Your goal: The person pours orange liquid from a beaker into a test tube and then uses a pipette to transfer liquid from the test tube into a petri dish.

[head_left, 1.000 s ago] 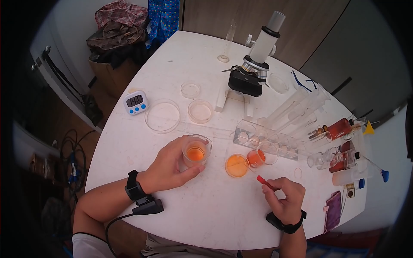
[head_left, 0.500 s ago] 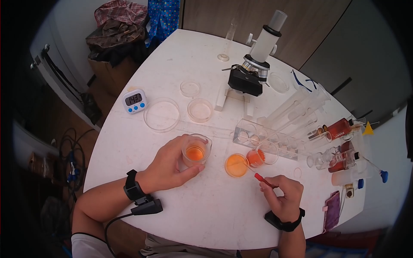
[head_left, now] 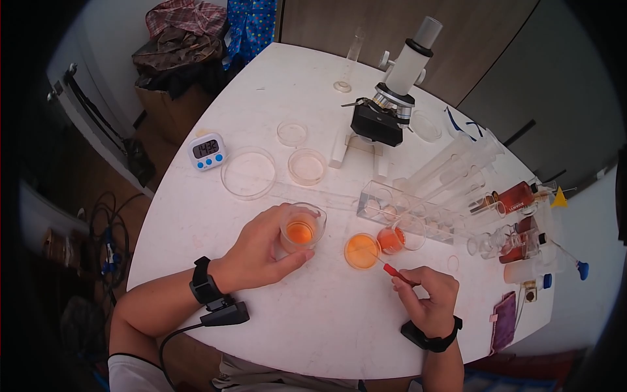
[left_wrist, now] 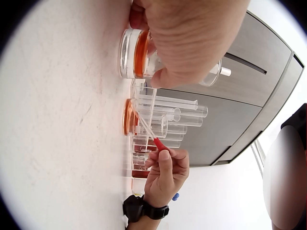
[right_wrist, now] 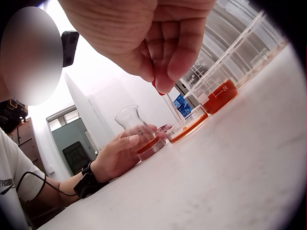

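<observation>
The left hand (head_left: 258, 249) curls its fingers and thumb round a glass beaker (head_left: 302, 228) with orange liquid low inside; the beaker stands on the table. Between thumb and fingers the right hand (head_left: 429, 302) pinches the red bulb (head_left: 396, 272) of a glass dropper. Its thin tube slants down to a petri dish (head_left: 361, 252) of orange liquid, as the left wrist view also shows; whether the tip touches the liquid I cannot tell. A small beaker (head_left: 391, 240) of red-orange liquid sits right beside that dish. In the right wrist view the red bulb (right_wrist: 158, 87) is mostly hidden by fingers.
Behind the dish lies a clear rack (head_left: 406, 211) with tubes. A microscope (head_left: 385, 108) stands at the back, several glass dishes and a timer (head_left: 207, 151) at the left. Bottles (head_left: 517, 196) and a purple cloth (head_left: 504, 320) are at the right.
The right hand has shifted slightly left, bringing the dropper a little nearer the orange dish. The left hand keeps its hold on the beaker. The head view has shifted slightly.
</observation>
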Motion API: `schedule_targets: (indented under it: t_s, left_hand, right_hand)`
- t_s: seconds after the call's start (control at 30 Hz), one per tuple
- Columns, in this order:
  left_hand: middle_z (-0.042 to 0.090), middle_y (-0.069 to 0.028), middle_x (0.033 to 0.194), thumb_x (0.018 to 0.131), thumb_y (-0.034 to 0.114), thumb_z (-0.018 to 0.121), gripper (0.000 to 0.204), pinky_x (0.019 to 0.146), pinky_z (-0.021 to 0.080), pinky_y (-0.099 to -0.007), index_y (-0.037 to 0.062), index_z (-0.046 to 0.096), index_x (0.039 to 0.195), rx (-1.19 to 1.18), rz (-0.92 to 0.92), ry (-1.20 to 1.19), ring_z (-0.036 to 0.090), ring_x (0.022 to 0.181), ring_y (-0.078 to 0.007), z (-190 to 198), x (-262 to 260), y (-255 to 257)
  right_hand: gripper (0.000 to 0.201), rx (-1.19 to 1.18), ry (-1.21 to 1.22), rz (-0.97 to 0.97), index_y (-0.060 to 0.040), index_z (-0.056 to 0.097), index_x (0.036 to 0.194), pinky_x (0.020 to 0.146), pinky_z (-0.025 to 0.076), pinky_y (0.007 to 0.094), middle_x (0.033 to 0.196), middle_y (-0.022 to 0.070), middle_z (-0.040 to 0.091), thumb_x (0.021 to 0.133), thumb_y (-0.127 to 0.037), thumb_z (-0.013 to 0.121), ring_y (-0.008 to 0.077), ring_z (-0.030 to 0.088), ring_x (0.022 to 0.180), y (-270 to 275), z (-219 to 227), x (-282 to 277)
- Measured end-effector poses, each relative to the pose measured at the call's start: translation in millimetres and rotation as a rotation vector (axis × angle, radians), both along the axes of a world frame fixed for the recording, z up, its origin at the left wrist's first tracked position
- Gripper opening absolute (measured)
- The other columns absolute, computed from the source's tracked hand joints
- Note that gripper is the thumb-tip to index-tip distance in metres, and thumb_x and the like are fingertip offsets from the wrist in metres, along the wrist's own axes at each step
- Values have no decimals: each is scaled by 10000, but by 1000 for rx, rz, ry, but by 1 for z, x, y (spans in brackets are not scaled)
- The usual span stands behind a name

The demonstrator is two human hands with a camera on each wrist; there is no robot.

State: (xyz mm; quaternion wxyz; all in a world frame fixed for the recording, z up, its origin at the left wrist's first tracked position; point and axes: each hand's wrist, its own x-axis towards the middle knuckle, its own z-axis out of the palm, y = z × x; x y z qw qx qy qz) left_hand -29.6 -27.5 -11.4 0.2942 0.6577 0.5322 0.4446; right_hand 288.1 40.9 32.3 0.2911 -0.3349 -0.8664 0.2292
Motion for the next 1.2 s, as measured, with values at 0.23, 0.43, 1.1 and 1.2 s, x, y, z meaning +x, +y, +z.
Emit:
schedule_targets:
  t_s: [0.23, 0.43, 1.1, 1.2]
  left_hand:
    - [660, -147, 1229, 890, 175, 791, 504, 997, 497, -399, 59, 587, 1335, -3, -2, 5, 640, 1138, -320, 1, 0, 0]
    - [661, -146, 1228, 891, 175, 789, 508, 998, 495, -401, 66, 587, 1343, -3, 2, 4, 640, 1137, -318, 0, 1, 1]
    - [663, -153, 1257, 895, 186, 786, 512, 1011, 493, -401, 62, 579, 1347, -20, -6, 16, 639, 1145, -314, 0, 0, 0]
    - [658, -145, 1280, 899, 180, 787, 495, 1052, 475, -385, 46, 584, 1330, -58, -6, 9, 631, 1186, -282, 4, 0, 0]
  right_hand:
    - [121, 19, 36, 16, 29, 726, 922, 573, 551, 286, 759, 142, 727, 841, 29, 816, 238, 724, 623, 1, -3, -1]
    - [133, 15, 25, 25, 25, 725, 938, 564, 544, 292, 755, 143, 722, 845, 24, 819, 241, 714, 610, 1, -1, -2]
    - [167, -6, 19, 31, 44, 725, 965, 611, 578, 276, 792, 142, 744, 832, 32, 824, 215, 761, 677, -2, 2, -3]
    - [182, -24, 27, 25, 43, 719, 987, 648, 588, 278, 800, 137, 756, 835, 24, 819, 211, 768, 697, -3, 1, -2]
